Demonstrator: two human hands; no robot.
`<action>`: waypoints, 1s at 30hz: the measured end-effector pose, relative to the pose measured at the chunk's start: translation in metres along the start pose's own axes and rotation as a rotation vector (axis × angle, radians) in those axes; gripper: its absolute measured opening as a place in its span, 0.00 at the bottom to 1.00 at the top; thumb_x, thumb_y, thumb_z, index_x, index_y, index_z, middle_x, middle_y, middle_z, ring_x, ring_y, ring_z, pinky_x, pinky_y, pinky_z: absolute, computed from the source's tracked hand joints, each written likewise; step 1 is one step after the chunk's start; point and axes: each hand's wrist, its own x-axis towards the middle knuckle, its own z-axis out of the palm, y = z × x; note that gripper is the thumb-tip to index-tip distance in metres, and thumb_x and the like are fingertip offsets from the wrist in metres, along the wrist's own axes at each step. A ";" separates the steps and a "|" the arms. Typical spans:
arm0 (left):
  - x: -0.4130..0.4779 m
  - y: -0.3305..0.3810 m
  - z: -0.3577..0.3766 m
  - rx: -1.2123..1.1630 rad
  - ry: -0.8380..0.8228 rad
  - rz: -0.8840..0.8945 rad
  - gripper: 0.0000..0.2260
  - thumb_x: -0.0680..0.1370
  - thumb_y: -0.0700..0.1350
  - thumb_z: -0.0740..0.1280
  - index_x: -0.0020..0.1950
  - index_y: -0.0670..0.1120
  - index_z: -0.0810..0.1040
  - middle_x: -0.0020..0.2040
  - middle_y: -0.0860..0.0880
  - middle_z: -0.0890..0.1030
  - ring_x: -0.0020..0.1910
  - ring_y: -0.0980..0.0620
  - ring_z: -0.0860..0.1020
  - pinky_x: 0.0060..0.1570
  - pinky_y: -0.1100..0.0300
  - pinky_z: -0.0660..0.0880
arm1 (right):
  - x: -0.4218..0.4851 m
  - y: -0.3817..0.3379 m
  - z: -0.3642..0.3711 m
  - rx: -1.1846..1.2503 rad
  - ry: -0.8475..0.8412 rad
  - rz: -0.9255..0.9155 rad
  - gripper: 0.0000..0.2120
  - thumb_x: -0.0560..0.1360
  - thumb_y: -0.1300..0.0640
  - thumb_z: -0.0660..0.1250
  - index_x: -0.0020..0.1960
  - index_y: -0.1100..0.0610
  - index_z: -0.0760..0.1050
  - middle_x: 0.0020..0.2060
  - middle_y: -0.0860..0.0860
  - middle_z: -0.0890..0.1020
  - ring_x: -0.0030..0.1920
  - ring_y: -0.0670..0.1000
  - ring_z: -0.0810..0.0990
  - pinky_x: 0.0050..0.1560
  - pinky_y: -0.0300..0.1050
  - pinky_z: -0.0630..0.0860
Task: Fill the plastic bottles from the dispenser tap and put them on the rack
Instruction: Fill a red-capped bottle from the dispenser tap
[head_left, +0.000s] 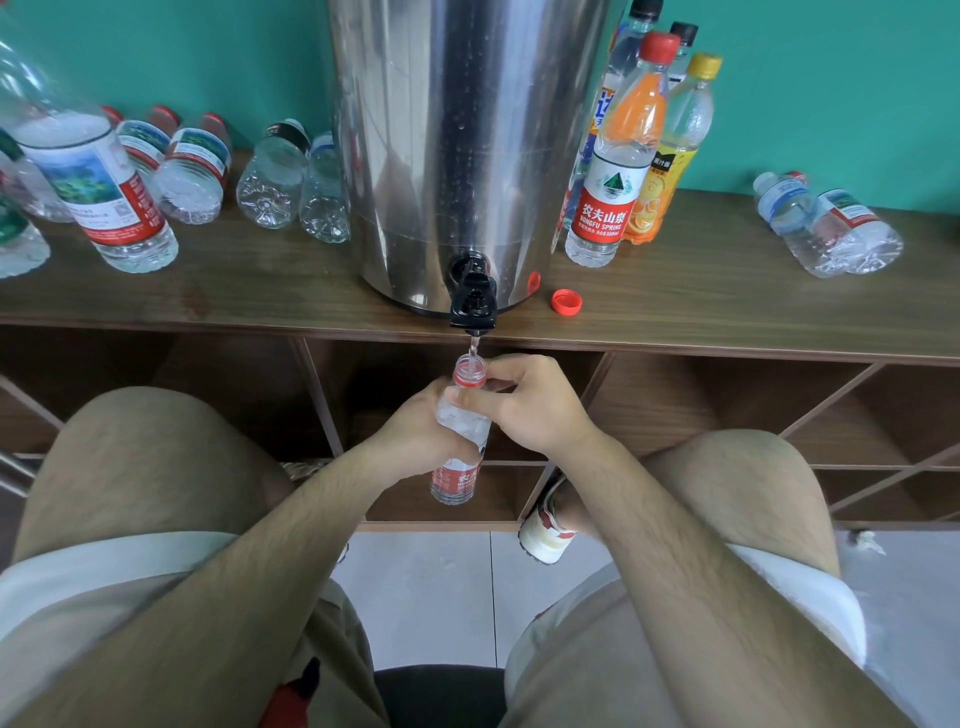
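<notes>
Person wears khaki shorts (156, 649) with white hems (810, 587). Forearms (675, 545) and knees (156, 431) bare, hairy. Left hand (415, 431) and right hand (524, 405) bare. 1 shoe (543, 535) in view: white, red trim. Red-black patch (296, 696) on left leg, detail unclear.

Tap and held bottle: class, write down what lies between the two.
Head view: only a short stream of water runs from the tap into the bottle; otherwise the gap is bare.

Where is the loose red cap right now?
In the head view, the red cap lies on the wooden countertop, just right of the black tap on the steel dispenser, in front of the upright red-labelled bottle.
</notes>
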 end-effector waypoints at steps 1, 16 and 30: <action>0.000 0.000 0.000 0.000 0.001 0.001 0.34 0.72 0.37 0.79 0.74 0.49 0.71 0.65 0.47 0.79 0.67 0.45 0.78 0.69 0.42 0.75 | 0.000 0.000 0.000 0.001 0.001 -0.001 0.10 0.74 0.48 0.78 0.53 0.51 0.88 0.45 0.44 0.88 0.47 0.44 0.86 0.53 0.47 0.83; 0.003 -0.004 0.000 0.019 0.004 0.020 0.34 0.71 0.38 0.80 0.74 0.50 0.71 0.65 0.48 0.79 0.66 0.47 0.78 0.68 0.43 0.76 | -0.001 -0.005 0.000 -0.017 0.008 0.022 0.10 0.75 0.49 0.78 0.53 0.52 0.88 0.45 0.44 0.88 0.47 0.44 0.86 0.53 0.50 0.83; 0.011 -0.007 0.001 0.031 0.067 0.087 0.24 0.73 0.40 0.79 0.67 0.48 0.76 0.58 0.48 0.81 0.59 0.49 0.80 0.64 0.48 0.79 | -0.006 -0.015 0.002 -0.134 0.035 0.006 0.14 0.77 0.45 0.74 0.59 0.51 0.86 0.52 0.44 0.88 0.53 0.44 0.84 0.58 0.52 0.82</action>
